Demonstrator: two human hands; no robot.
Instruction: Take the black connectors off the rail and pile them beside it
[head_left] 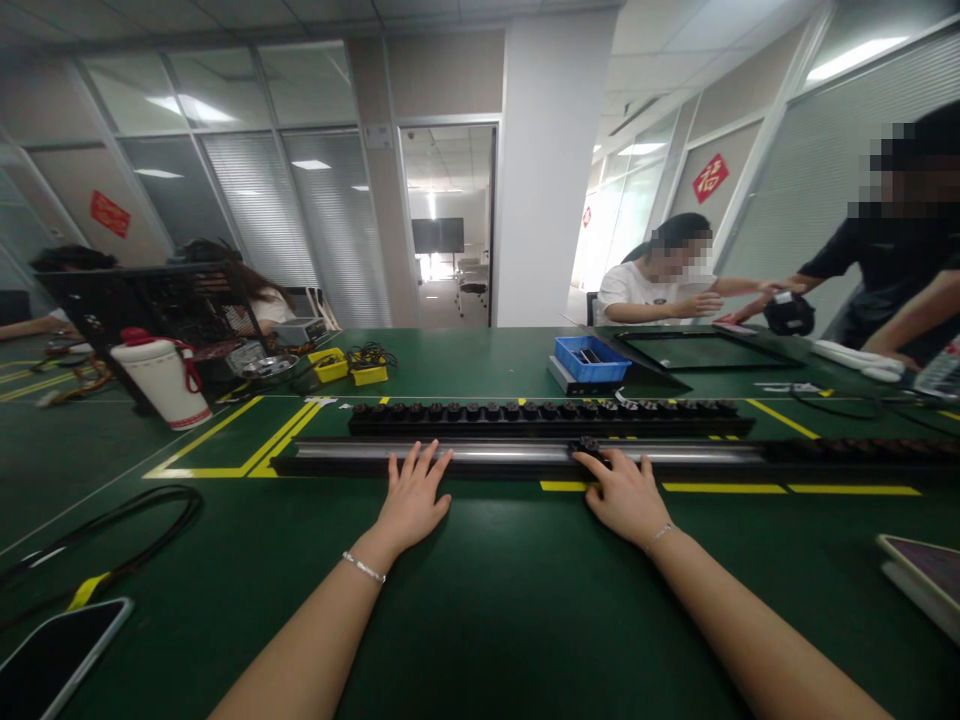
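resting flat with fingers spread, the left hand point(411, 498) lies open on the green table mat point(480, 600), its fingertips touching the near edge of the long black rail with a silver metal strip point(525, 456). the right hand point(626, 495) sits further right along the same rail, fingers curled over a small black knob-like part point(587, 446) on the strip; whether it pinches the part or only touches it cannot be told. just behind the rail runs a long black bar holding a row of round black sockets point(547, 412). behind that bar stands a blue plastic tray point(591, 358) with a few dark pieces inside. far left of the rail are two small yellow bins point(349, 368), contents unclear, and a white jug with a red lid point(163, 378). a black cable loop point(112, 530) and a phone point(56, 655) lie near-left of the rail. other people work at the table's far side.
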